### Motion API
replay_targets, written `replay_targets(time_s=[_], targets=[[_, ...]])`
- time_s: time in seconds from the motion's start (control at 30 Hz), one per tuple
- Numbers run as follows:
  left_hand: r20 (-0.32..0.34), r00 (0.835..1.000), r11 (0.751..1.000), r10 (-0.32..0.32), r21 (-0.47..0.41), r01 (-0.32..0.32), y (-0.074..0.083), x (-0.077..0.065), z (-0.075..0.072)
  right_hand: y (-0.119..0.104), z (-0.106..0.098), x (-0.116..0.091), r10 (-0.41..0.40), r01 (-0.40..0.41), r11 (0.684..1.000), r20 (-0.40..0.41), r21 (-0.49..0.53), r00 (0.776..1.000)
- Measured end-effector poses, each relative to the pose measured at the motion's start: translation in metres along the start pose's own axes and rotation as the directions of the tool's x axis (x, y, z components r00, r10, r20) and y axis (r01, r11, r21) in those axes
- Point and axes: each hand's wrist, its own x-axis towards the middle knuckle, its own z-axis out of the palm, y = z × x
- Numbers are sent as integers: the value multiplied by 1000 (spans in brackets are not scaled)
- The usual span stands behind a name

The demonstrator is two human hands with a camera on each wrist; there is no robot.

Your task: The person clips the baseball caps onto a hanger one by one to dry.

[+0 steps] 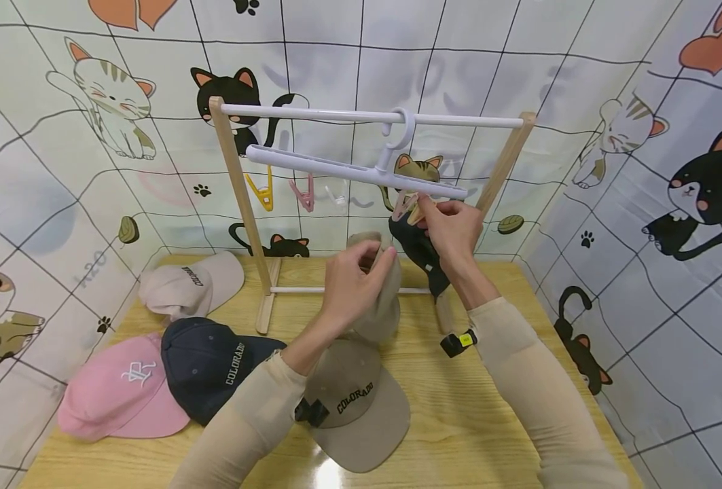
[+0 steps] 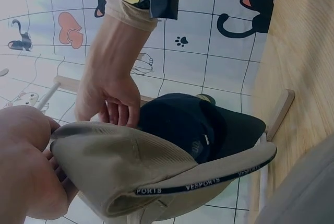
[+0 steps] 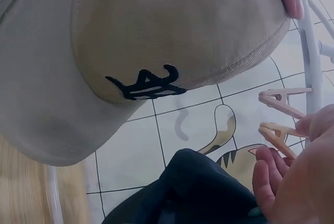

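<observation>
My left hand (image 1: 354, 278) pinches the top edge of a beige cap (image 1: 386, 305) and holds it up below the hanger; its brim hangs down. A black logo shows on this cap's front in the right wrist view. My right hand (image 1: 456, 231) pinches a pale orange clip (image 3: 279, 134) under the right end of the lilac hanger (image 1: 336, 168). Beside that clip is a pale pink clip (image 3: 282, 98). A dark navy cap (image 1: 418, 248) hangs just below my right hand, its brim downward. The hanger hooks over the white rod (image 1: 312, 114) and tilts down to the right.
A yellow clip (image 1: 263, 190), a pink clip (image 1: 304, 195) and a clear clip (image 1: 337, 193) hang from the hanger's left side. On the wooden table lie a pale cap (image 1: 177, 285), a pink cap (image 1: 122, 394), a navy cap (image 1: 208, 367) and a taupe cap (image 1: 367, 421). Wooden posts (image 1: 238, 190) support the rod.
</observation>
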Motion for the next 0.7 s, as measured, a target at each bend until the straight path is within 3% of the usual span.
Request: replay_targets(time_s=[0.2,0.43,0.7], targets=[[-29,997,995,77,61,-75,-5,7,7,-1,-4,-4,-48,48,998,16,-38,999],[-51,981,976,186,126,-178,-6,13,14,1,-5,-7,-98,98,994,17,-43,995],[-70,971,961,228,175,-213,-9,15,19,0,-9,-13,-136,134,982,-14,-130,991]])
